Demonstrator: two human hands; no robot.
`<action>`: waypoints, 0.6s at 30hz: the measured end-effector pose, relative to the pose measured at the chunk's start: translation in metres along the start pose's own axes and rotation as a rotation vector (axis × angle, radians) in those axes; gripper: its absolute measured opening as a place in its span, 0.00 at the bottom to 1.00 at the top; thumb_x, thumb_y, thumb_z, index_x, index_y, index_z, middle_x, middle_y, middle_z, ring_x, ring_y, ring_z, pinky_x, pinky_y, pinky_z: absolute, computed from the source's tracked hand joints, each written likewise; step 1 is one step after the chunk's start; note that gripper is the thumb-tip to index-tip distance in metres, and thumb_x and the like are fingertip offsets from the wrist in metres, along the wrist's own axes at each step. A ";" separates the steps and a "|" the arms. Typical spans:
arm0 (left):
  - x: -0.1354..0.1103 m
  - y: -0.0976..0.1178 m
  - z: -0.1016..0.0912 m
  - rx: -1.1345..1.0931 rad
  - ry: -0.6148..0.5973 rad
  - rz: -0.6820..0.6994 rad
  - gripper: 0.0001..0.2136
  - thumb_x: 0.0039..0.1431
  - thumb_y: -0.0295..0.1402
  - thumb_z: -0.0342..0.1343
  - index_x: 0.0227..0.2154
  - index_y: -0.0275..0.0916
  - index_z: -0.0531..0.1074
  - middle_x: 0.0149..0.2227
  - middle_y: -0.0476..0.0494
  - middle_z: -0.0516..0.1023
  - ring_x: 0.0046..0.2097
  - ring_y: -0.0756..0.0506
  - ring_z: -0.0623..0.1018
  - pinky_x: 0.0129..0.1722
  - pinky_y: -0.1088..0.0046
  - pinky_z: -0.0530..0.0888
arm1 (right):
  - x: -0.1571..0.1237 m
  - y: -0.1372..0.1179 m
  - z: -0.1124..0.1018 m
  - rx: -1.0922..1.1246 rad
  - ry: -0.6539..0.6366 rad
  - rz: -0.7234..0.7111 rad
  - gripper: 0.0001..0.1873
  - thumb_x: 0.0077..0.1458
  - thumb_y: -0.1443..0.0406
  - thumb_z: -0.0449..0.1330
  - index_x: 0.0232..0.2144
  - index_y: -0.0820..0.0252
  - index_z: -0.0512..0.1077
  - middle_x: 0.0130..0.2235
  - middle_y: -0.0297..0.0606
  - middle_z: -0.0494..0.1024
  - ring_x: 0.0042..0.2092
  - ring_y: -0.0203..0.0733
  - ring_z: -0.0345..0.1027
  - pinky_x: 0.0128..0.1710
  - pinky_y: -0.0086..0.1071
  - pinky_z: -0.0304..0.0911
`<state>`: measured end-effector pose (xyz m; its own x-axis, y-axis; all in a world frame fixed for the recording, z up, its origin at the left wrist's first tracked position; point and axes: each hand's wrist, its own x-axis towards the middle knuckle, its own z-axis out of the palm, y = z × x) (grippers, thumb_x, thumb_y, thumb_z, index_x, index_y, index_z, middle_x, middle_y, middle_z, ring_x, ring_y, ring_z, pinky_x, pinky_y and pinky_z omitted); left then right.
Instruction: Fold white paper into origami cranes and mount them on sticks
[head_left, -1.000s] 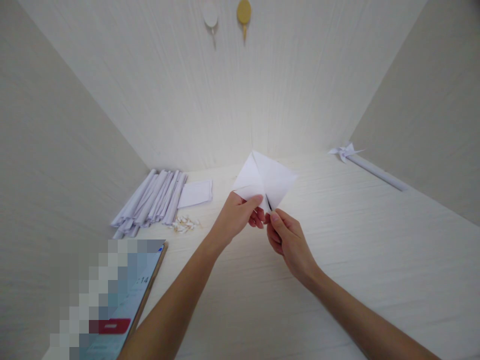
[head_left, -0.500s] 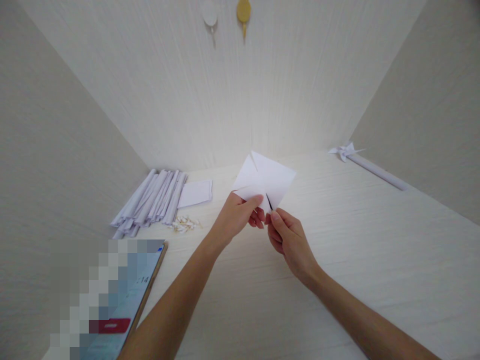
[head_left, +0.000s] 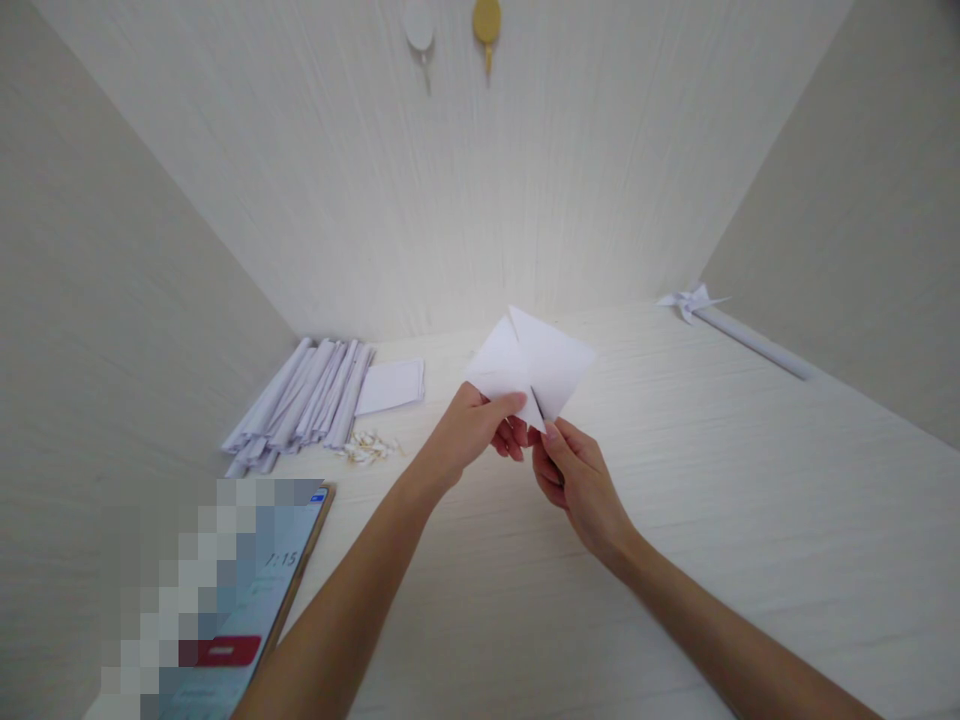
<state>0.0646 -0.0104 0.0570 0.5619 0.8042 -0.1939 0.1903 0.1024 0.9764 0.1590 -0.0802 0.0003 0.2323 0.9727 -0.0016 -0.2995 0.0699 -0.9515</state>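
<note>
My left hand [head_left: 480, 425] is closed on a white square of paper [head_left: 559, 360], thumb on top and fingers curled beneath its lower left. Slits run inward from the paper's corners. At the lower corner my right hand [head_left: 577, 475] is closed around what looks like small scissors; only a slim dark blade [head_left: 536, 400] shows, lying in the lower slit, while the handle is hidden in my fingers. The paper is held up above the table, turned like a diamond.
On the left lie several rolled paper sticks [head_left: 304, 395], white paper squares [head_left: 391, 388] and cotton swabs [head_left: 369, 448]. A phone [head_left: 296, 570] stands nearer. To the right, a paper pinwheel [head_left: 694, 302] has a rolled stick [head_left: 754, 343]. A yellow hook [head_left: 487, 22] and white hook [head_left: 418, 28] are above.
The paper has shifted slightly right and tilted, with its upper slit edges now overlapping. The dark blade shows less at the lower corner. Both hands have barely moved.
</note>
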 end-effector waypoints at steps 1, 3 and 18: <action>0.000 0.000 0.000 0.019 0.003 -0.003 0.16 0.51 0.28 0.46 0.11 0.33 0.65 0.13 0.48 0.68 0.14 0.54 0.67 0.17 0.78 0.62 | 0.000 0.000 0.000 0.002 0.002 -0.001 0.17 0.50 0.53 0.53 0.21 0.60 0.60 0.15 0.22 0.50 0.16 0.24 0.38 0.12 0.21 0.35; 0.000 0.000 0.001 0.050 0.007 -0.002 0.16 0.52 0.28 0.46 0.11 0.33 0.65 0.13 0.48 0.67 0.14 0.54 0.67 0.16 0.78 0.62 | 0.000 0.000 0.001 0.006 0.004 -0.005 0.17 0.50 0.53 0.52 0.22 0.60 0.60 0.15 0.22 0.50 0.16 0.24 0.38 0.12 0.21 0.35; 0.002 -0.003 0.004 0.098 0.001 0.010 0.16 0.53 0.28 0.44 0.12 0.33 0.65 0.12 0.49 0.67 0.15 0.54 0.68 0.17 0.79 0.63 | 0.001 0.000 0.000 0.004 0.017 -0.019 0.14 0.51 0.57 0.52 0.21 0.60 0.59 0.15 0.22 0.51 0.16 0.25 0.38 0.12 0.21 0.35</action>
<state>0.0687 -0.0112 0.0537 0.5632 0.8055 -0.1844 0.2629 0.0369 0.9641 0.1596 -0.0793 0.0000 0.2542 0.9671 0.0115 -0.2989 0.0898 -0.9501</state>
